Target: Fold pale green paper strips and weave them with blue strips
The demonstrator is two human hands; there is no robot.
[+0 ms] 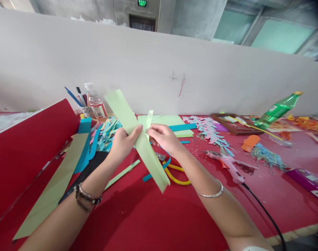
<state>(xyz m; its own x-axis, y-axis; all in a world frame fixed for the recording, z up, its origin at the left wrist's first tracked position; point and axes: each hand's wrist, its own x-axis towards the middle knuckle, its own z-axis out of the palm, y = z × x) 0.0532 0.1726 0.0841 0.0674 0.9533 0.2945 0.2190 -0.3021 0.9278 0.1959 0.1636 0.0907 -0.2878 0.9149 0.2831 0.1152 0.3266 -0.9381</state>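
A long, wide strip of pale green paper [148, 157] is held slantwise above the red table. My left hand [125, 141] pinches it near its middle, thumb on top. In my right hand [161, 137] a narrow pale green paper strip [149, 119] is pinched between thumb and fingers, its upper end sticking up beside the wide one. The two papers appear to touch between my hands, though the fingers hide the exact contact. Below them lie yellow-handled scissors [180, 180], partly covered by the wide strip, and a blue paper strip [147, 177].
A pink hot glue gun [228, 164] with a black cord lies right. A tilted green bottle [279, 109] stands behind it, near a brown tray [236, 127]. Paper scraps [110, 130], a clear bottle [96, 103] and a red board [30, 153] are left. A white partition [138, 66] rises behind.
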